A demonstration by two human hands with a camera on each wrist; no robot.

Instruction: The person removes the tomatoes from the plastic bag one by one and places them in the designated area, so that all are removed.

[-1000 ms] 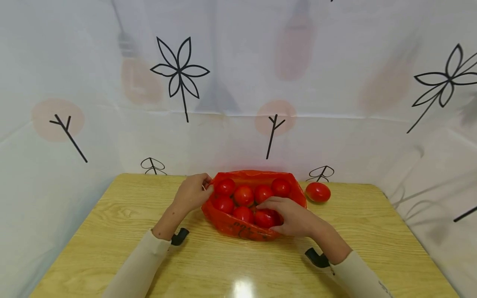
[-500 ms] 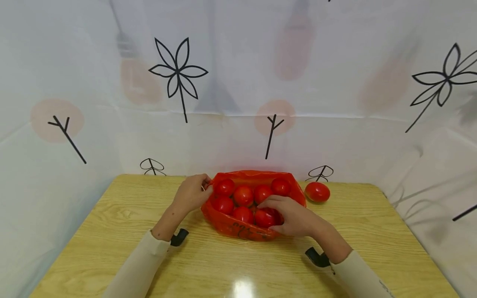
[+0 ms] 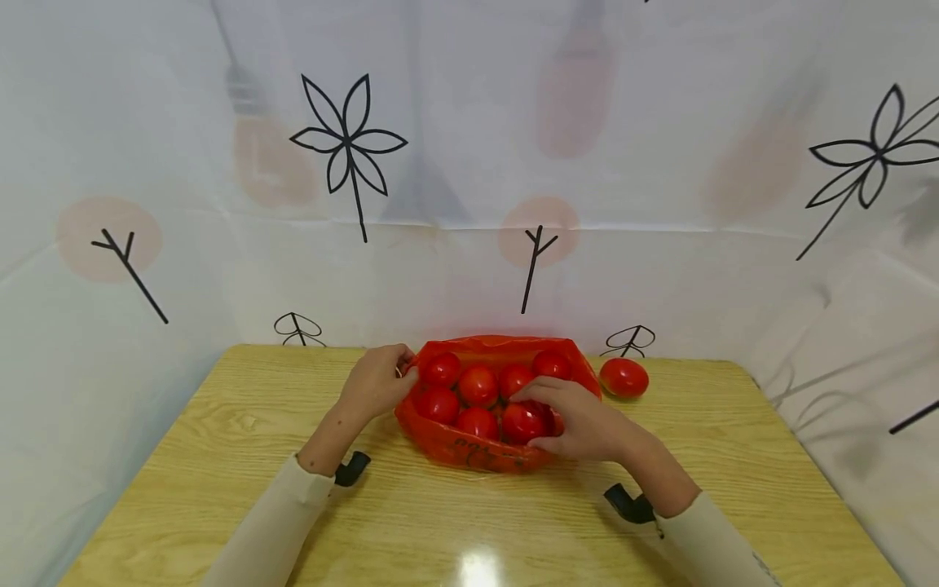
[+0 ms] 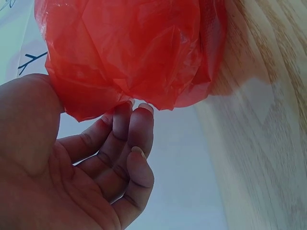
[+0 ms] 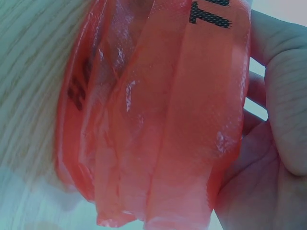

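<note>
From my seat I have the red bag [image 3: 440, 444] at the far middle of the wooden surface [image 3: 440, 530], its mouth spread and tomatoes packed inside. The fingers of the left hand [image 3: 376, 379] pinch the bag's left edge; those of the right hand [image 3: 583, 420] curl around a tomato [image 3: 524, 422] at the front right of the opening, thumb on the near side. My main worry is that thin plastic: if the left grip slips, the rim could sag inward and catch the right hand or the fruit. The held tomato looks smooth and shiny, so a loose hold could let it drop, and pulling against the crowded neighbours might tip the bag or jostle them. The loose tomato [image 3: 624, 377] sits just beside the bag's right side with nothing fencing it in, so I judge a knock from the right arm could set it rolling. Counting up: one bag, two hands, one tomato outside, and seven I can make out clearly inside, the held one included; the right hand may hide more.
</note>
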